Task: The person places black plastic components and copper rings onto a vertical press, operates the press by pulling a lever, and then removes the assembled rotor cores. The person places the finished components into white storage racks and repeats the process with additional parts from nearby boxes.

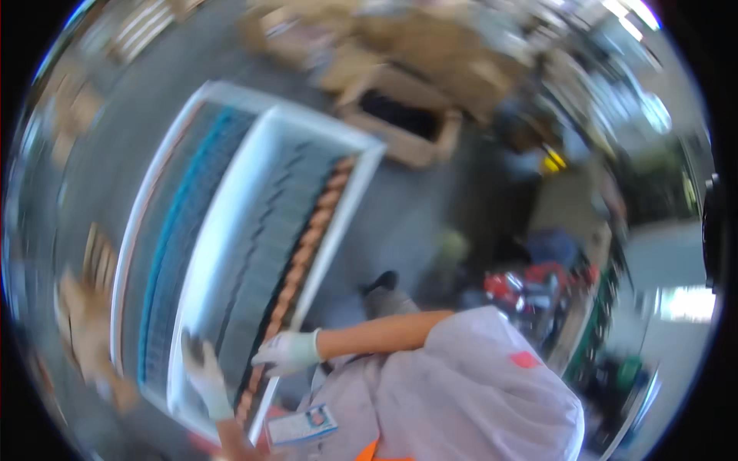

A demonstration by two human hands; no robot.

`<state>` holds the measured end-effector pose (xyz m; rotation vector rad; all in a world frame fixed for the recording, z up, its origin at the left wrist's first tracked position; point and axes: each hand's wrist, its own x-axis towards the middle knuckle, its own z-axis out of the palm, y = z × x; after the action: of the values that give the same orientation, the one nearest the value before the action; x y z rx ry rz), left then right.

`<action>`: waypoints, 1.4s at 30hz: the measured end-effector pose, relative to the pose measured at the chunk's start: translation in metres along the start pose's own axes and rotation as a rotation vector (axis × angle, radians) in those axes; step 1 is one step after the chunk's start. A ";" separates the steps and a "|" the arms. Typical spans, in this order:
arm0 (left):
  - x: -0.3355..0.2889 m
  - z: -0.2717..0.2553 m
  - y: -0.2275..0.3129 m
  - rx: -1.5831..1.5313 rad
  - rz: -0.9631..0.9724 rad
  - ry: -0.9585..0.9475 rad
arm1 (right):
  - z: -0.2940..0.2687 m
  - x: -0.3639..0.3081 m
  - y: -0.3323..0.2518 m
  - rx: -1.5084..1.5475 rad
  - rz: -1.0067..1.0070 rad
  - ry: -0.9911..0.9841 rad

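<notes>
Grip unreadable, both hands: your right hand point(290, 353) is over the orange row point(309, 238) at the white tray's point(360, 180) right edge, left hand point(206, 378) nearby, likely row-handling, calling for a light touch.

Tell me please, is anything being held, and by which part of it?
It cannot be told; the picture is blurred. The right grip is at the copper-coloured row; the left grip shows a dark patch, glove or object unclear.

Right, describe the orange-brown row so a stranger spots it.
Find the big white tray. In its right section, the orange-brown row runs along the right side, the right hand toward its near end. It looks beaded, unlike the teal strip further left.
</notes>
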<state>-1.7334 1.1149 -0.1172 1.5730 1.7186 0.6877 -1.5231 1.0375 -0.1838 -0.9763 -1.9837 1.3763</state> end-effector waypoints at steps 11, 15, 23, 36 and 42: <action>-0.123 0.471 0.346 0.108 0.409 -1.347 | -0.268 -0.550 0.048 0.060 0.729 1.455; -0.153 0.627 0.420 0.098 0.996 -1.518 | -0.231 -0.668 0.085 0.157 0.823 1.786; -0.322 0.918 0.657 0.027 1.259 -1.967 | -0.288 -0.831 0.112 0.201 0.902 2.376; -0.722 1.142 0.797 -0.099 2.304 -1.901 | -0.429 -1.086 0.082 -0.692 1.628 2.374; -0.819 1.204 0.796 -0.085 2.906 -1.798 | -0.438 -1.183 0.099 -0.694 1.848 2.148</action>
<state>-0.2789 0.3161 -0.1266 -2.0142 2.6349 0.1422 -0.4581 0.3553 -0.1535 -2.6794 0.6258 -0.6109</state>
